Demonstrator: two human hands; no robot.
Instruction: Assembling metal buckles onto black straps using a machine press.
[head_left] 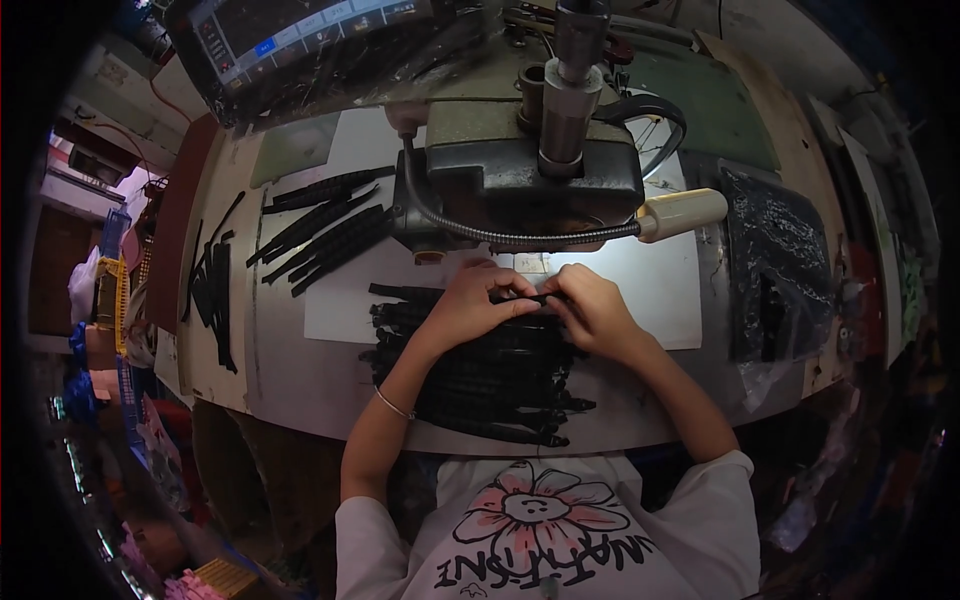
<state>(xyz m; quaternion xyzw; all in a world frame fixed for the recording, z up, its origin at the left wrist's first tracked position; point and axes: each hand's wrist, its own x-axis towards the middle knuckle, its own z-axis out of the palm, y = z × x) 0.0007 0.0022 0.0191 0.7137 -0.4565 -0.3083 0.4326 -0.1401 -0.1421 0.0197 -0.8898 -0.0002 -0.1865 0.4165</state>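
Both my hands meet in front of a dark machine head [520,185], under its bright light. My left hand [472,308] is closed, its thumb and fingers pinching a narrow black fabric strip [543,299]. On the same strip, from the other side, my right hand [600,310] closes its fingertips. Only a short piece of the strip shows between them. Beneath my wrists, toward my body, lies a stack of black strips [490,385] side by side, some with frayed ends. My left forearm crosses over part of the stack.
A flexible metal lamp arm [490,238] with a cream-coloured lamp [682,214] crosses the machine's front. More black strips [325,230] lie left, with another bunch [212,290] at the table's left edge. A clear plastic bag [778,270] holding dark material lies right. A screen [300,40] stands behind.
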